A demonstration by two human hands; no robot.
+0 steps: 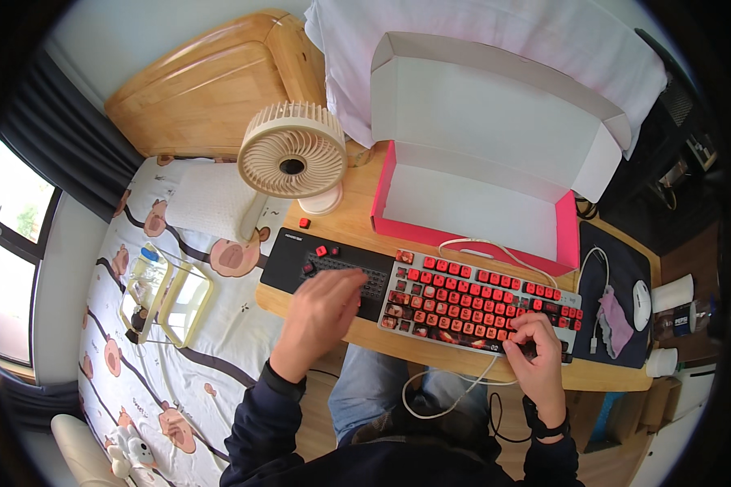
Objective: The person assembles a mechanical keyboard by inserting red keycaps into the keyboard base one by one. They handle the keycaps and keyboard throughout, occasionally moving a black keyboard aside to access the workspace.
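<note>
A mechanical keyboard [457, 301] with red and black keycaps and a grey frame lies across the desk, partly on a black desk mat [286, 262] printed with a small key layout. Over the mat, my left hand [320, 319] has its fingers bent together; a speck of red shows at the fingertips, but what it is remains hidden. My right hand [539, 353] is over the keyboard's right part, thumb and index finger curled at the keys; I cannot tell if they grip one. Loose keycaps include a red one [321, 251] on the mat and another red keycap [304, 223] on bare wood.
Behind the keyboard stands an open pink cardboard box [463, 237], its lid raised. A beige fan [292, 161] is at the back left. A white mouse [641, 304] and purple cloth [614, 322] lie at right. A pale cable [426, 416] loops below the desk edge.
</note>
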